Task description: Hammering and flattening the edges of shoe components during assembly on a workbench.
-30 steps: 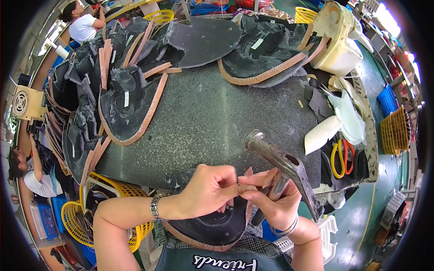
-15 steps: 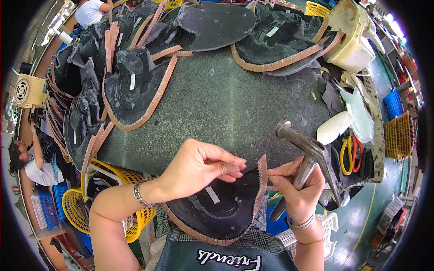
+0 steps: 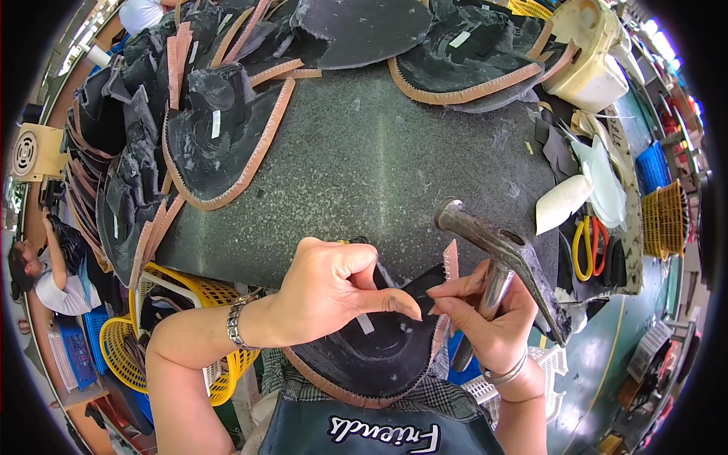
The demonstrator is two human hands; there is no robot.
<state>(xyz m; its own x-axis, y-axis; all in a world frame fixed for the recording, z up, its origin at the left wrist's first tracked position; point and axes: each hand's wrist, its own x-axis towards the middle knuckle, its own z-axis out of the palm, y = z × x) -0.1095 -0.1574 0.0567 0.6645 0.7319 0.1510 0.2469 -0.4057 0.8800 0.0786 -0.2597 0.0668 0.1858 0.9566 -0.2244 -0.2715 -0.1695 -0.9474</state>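
On my lap, against the dark apron, lies a black curved piece point(image 3: 356, 362) edged with a notched pinkish-brown strip point(image 3: 436, 341). A small white tag point(image 3: 365, 324) is on its middle. My left hand point(image 3: 334, 284) is above the piece, fingers curled and thumb stretched right over its surface; whatever is inside those fingers is hidden. My right hand point(image 3: 493, 311) is closed around the metal handle of a hammer point(image 3: 497, 246), whose head points up and left. The right thumb and index finger pinch together beside the strip's raised end point(image 3: 451, 262), close to the left thumb.
Similar strip-edged black pieces point(image 3: 220, 144) cover the table's left and far sides. On the right lie a white cone-shaped object point(image 3: 563, 203), scissors with yellow and red-orange handles point(image 3: 582, 249) and a stained plastic container point(image 3: 595, 83). Yellow baskets point(image 3: 125, 353) stand at lower left.
My left hand has rolled over, its fingers curling and its thumb stretching toward the strip. My right hand, with the hammer, has shifted slightly left and up.
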